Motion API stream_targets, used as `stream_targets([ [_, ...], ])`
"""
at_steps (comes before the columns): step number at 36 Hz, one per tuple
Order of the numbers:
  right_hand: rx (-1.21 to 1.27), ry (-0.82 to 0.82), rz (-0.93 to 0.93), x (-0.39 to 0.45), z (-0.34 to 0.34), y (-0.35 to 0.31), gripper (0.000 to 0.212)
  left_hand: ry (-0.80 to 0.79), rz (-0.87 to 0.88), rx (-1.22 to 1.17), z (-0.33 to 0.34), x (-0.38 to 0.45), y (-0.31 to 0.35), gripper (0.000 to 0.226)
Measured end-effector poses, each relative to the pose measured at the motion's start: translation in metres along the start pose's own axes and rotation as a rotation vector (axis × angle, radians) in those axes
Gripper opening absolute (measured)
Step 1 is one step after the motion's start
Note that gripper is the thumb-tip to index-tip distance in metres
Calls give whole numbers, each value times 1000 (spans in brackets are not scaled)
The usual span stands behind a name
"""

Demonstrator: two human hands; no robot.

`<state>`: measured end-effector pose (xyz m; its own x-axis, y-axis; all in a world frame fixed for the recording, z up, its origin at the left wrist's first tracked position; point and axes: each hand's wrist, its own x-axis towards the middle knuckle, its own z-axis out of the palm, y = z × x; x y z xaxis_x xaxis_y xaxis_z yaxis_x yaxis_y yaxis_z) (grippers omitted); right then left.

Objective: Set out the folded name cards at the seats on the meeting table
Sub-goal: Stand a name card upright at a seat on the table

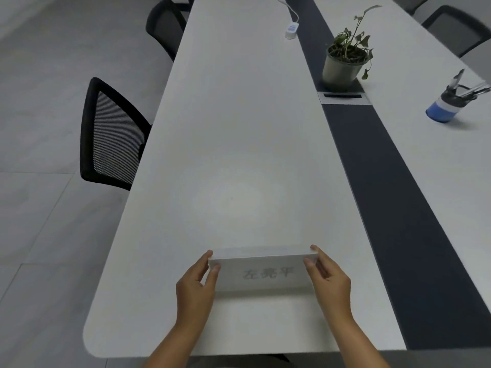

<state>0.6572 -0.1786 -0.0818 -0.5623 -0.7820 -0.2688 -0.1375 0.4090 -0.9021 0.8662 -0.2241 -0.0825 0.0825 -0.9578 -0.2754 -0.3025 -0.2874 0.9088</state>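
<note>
A white folded name card with grey printed characters stands like a tent on the white meeting table, near its front end. My left hand pinches the card's left end between thumb and fingers. My right hand pinches the right end the same way. The printed face is turned toward me. The card's far face is mostly hidden.
A black mesh chair stands at the table's left side, another chair farther back. A dark centre strip carries a potted plant and a cable slot. A white adapter and a blue pen cup sit farther off.
</note>
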Motion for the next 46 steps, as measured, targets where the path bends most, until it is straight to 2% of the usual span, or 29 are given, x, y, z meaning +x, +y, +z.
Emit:
stream_targets([
  [5, 30, 46, -20, 5, -9, -5, 37, 7, 35, -32, 10, 1, 6, 33],
  [11, 52, 156, -45, 19, -50, -7, 37, -74, 83, -38, 47, 4, 23, 29],
  [19, 82, 220, -40, 68, -144, 6, 36, -167, 158, -12, 142, 0, 61, 24],
  [28, -37, 243, -74, 130, -244, 29, 32, -163, 205, 54, 249, -18, 83, 27],
  [33, -46, 244, -61, 149, -266, 38, 33, -160, 264, 116, 279, -24, 89, 27],
  [40, -10, 214, -16, 160, -282, 50, 36, -179, 249, 114, 301, -26, 94, 23],
  [46, 69, 271, 3, 164, -285, 55, 36, -218, 231, 94, 309, -26, 95, 25],
])
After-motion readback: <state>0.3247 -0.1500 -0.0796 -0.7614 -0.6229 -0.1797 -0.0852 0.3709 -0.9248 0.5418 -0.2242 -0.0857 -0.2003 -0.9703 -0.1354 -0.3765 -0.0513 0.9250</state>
